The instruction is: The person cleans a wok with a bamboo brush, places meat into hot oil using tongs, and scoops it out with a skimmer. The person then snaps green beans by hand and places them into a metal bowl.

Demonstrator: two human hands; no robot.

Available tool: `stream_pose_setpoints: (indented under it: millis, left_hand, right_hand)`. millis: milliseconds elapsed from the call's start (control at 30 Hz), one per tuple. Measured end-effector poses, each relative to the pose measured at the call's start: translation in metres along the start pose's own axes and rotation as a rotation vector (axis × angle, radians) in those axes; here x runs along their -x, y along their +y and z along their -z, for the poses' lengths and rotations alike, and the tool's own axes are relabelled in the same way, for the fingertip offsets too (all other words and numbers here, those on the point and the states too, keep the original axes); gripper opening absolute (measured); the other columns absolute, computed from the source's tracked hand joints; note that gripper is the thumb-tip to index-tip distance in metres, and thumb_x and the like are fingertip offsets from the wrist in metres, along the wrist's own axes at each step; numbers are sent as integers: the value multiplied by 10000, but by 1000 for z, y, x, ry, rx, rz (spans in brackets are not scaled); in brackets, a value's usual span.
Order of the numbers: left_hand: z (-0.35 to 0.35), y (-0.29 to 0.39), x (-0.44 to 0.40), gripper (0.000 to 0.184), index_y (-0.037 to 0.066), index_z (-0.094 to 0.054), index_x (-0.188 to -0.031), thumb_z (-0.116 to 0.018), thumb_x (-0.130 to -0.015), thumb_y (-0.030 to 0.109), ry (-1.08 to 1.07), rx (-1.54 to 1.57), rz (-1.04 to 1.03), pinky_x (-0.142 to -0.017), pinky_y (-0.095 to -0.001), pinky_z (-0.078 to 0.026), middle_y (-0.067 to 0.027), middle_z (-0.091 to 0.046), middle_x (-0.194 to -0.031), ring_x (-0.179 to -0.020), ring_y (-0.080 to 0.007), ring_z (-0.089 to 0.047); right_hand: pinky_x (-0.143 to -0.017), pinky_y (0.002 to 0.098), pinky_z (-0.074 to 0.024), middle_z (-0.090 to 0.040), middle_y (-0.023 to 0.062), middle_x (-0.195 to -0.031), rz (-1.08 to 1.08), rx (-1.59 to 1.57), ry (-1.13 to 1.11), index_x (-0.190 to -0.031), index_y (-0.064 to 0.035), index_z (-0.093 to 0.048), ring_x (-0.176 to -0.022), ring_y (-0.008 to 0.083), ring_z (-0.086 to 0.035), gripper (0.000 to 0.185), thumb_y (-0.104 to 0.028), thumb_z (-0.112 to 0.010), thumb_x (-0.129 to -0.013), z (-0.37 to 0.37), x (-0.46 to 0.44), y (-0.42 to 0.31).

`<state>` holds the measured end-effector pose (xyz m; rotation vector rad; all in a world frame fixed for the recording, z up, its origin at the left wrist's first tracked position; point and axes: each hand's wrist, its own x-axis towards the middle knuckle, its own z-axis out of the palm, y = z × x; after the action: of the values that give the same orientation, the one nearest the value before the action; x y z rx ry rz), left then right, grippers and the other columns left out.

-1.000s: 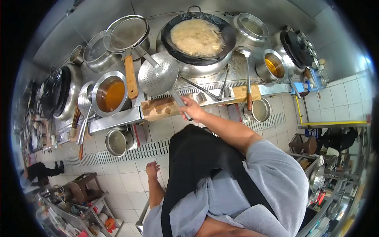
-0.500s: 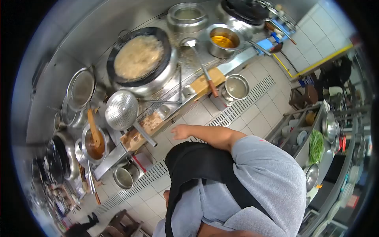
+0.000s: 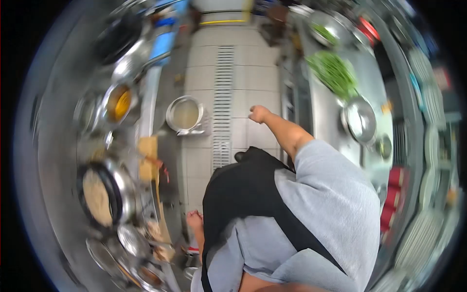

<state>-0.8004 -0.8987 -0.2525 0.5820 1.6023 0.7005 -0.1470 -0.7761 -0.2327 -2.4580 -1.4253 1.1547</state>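
Observation:
My right hand (image 3: 259,115) hangs above the tiled floor in the middle of the aisle, fingers curled in, with nothing seen in it. Low and close to my black apron (image 3: 248,187) is my left hand (image 3: 194,219), also curled, blurred and beside the stove edge; no object shows in it. Nearest to the left hand is the wooden board (image 3: 148,158) along the stove front. A metal pot (image 3: 186,116) of cloudy liquid stands by the stove side. The wok (image 3: 97,194) holds pale, foamy liquid on the left.
A floor drain grate (image 3: 224,92) runs along the aisle. On the right counter lie long green vegetables (image 3: 333,73) and a metal bowl (image 3: 359,119). A pot of orange liquid (image 3: 120,103) and a perforated ladle (image 3: 134,240) sit left. Stacked plates (image 3: 421,243) line the right shelf.
My view and body have turned right, from facing the stove to facing down the aisle. The stove now lies left, the vegetable counter right. My left hand shows more.

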Motion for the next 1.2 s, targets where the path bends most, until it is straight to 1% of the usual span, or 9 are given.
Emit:
stream_pose_setpoints:
  millis: [67,233,467,733,800,867,933,1067,1200]
  left_hand:
    - [-71,51,-2,96,61,-537,-863,-598,-866,-13,80,-451,-295,-442,-316,-427,-62,-556,-639,-482,-161,-528]
    - [-187,135,-45,207,56,-568,-978,-633,-811,-48,-152,-690,-418,-489,-318,-475,-62,-592,-721,-556,-178,-587]
    - [-304,181,-134,316,20,-595,-1099,-681,-797,-18,-353,-800,-217,-600,-337,-552,-90,-648,-934,-715,-209,-650]
    - [-393,211,-230,102,32,-613,-952,-678,-879,59,-440,-527,-212,-626,-308,-556,-78,-661,-894,-787,-162,-650]
    - [-420,243,-241,97,34,-602,-883,-683,-896,85,-439,-431,-244,-604,-291,-536,-68,-652,-811,-686,-146,-628]
    - [-453,294,-237,157,34,-596,-827,-701,-908,118,-427,-422,-310,-568,-288,-507,-43,-624,-706,-602,-137,-601]
    - [-484,352,-231,223,34,-592,-803,-712,-927,174,-477,-524,-493,-529,-294,-471,-29,-611,-665,-578,-132,-596]
    - [-542,448,-243,280,54,-598,-801,-692,-961,263,-429,-648,-583,-527,-283,-449,-39,-629,-655,-563,-103,-582]
    - [-589,537,-233,289,47,-599,-813,-697,-965,273,-415,-344,-527,-556,-282,-461,-38,-642,-674,-579,-101,-585]
  right_hand:
    - [-694,384,-603,-743,171,-865,-106,-131,134,-1325,-3,-617,-684,237,-727,532,-288,-657,-877,31,29,52]
    - [-609,357,-590,-711,159,-845,-320,-531,53,-1374,-7,-571,-683,223,-694,545,-259,-676,-902,19,111,117]
    - [-565,343,-569,-708,138,-876,-437,-881,-65,-1357,8,-578,-683,189,-681,504,-183,-714,-911,-13,158,111]
    - [-547,338,-552,-704,100,-817,-473,-862,-12,-1291,-28,-638,-655,193,-669,404,-216,-685,-937,31,71,127]
    - [-546,351,-552,-704,100,-780,-206,-217,95,-1284,-42,-650,-642,212,-673,413,-246,-684,-927,10,27,178]
    - [-556,364,-550,-722,116,-826,-491,-383,-121,-1285,-32,-651,-640,219,-682,439,-261,-689,-913,56,13,155]
    - [-650,405,-575,-722,191,-885,-527,-443,-118,-1294,1,-641,-673,232,-711,482,-289,-676,-910,89,-7,143]
    - [-560,395,-552,-721,129,-897,-556,-700,-13,-1348,-7,-593,-688,216,-696,475,-200,-677,-923,160,-58,99]
    - [-510,364,-517,-715,106,-869,-458,-690,8,-1339,-20,-604,-649,187,-660,460,-202,-685,-925,207,-116,65]
